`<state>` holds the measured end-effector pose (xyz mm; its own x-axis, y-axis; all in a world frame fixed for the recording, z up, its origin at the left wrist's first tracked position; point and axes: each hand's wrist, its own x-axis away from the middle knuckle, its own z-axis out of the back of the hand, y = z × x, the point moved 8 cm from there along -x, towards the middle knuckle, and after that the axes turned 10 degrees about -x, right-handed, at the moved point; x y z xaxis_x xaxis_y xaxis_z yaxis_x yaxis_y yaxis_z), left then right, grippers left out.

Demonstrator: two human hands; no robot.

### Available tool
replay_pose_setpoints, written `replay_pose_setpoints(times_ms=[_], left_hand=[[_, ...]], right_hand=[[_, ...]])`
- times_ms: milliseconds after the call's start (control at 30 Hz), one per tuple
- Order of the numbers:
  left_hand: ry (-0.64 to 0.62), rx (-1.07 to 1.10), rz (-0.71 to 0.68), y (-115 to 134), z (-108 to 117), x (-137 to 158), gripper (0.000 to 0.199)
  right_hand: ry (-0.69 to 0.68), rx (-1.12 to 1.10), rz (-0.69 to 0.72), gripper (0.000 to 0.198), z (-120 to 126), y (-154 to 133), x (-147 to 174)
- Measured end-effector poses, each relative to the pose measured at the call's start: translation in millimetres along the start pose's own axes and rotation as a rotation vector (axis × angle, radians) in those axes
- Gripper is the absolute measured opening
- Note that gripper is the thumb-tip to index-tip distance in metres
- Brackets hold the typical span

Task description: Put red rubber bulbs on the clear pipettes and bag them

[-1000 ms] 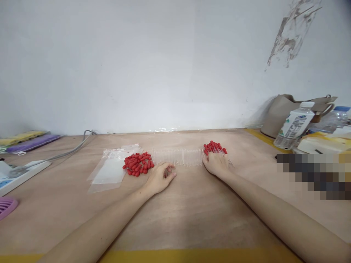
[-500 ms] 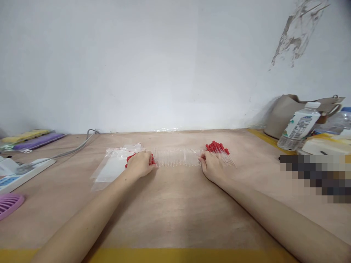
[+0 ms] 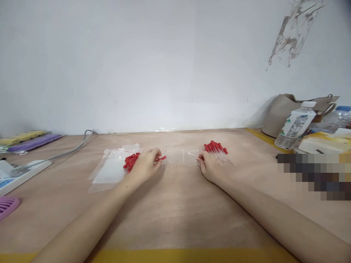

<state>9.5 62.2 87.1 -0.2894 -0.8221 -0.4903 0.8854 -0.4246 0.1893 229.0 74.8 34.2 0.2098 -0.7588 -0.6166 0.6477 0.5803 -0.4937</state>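
Note:
My left hand (image 3: 147,163) is closed in a pinch on a small red rubber bulb (image 3: 163,158), which points toward the right. My right hand (image 3: 210,165) pinches a thin clear glass tube (image 3: 192,155) whose pale end sticks out to the left. Between the hands lies a row of several similar clear tubes (image 3: 175,158), side by side. Beside my left wrist is a pile of loose red rubber bulbs (image 3: 130,161). Past my right hand rests a bunch of red-capped droppers (image 3: 216,147), their clear stems toward me.
Clear plastic bags (image 3: 108,173) lie left of the bulbs. Further left are a white power strip (image 3: 33,171) with a grey cable, a purple packet (image 3: 37,141) and a pink slotted item (image 3: 8,206). A bottle (image 3: 296,126) and a beige bag (image 3: 276,115) stand at right.
My left hand has lifted off the bulb pile and moved right with one red bulb. A clear tube now sticks out of my right hand at a slant. The view has shifted slightly.

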Motion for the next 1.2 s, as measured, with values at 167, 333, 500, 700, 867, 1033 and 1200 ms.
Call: replay_pose_setpoints(times_ms=[167, 333, 500, 700, 867, 1033, 1200], left_hand=[[-0.124, -0.018, -0.135, 33.9, -41.7, 19.2, 0.021], [-0.119, -0.02, -0.174, 36.2, -55.6, 22.2, 0.026], [-0.074, 0.111, -0.121, 30.8, -54.0, 18.4, 0.021], [-0.03, 0.324, -0.031, 25.9, -49.6, 17.1, 0.018], [-0.085, 0.453, -0.01, 27.3, -57.4, 18.5, 0.018], [-0.113, 0.479, 0.01, 25.9, -63.1, 20.4, 0.019], [-0.121, 0.444, 0.041, 21.8, -67.9, 21.5, 0.024]], right_hand=[[-0.042, -0.014, 0.09, 0.018, -4.0, -7.8, 2.8], [-0.048, 0.042, 0.184, 0.022, -5.7, -15.3, 6.5], [-0.102, 0.051, 0.172, 0.016, -8.5, -25.9, 11.5], [-0.123, 0.043, 0.186, 0.014, -11.5, -41.0, 16.5], [-0.141, 0.043, 0.175, 0.015, -12.2, -44.6, 17.1], [-0.148, -0.002, 0.199, 0.012, -13.0, -45.8, 17.0], [-0.12, -0.019, 0.222, 0.011, -10.1, -49.3, 17.4]])
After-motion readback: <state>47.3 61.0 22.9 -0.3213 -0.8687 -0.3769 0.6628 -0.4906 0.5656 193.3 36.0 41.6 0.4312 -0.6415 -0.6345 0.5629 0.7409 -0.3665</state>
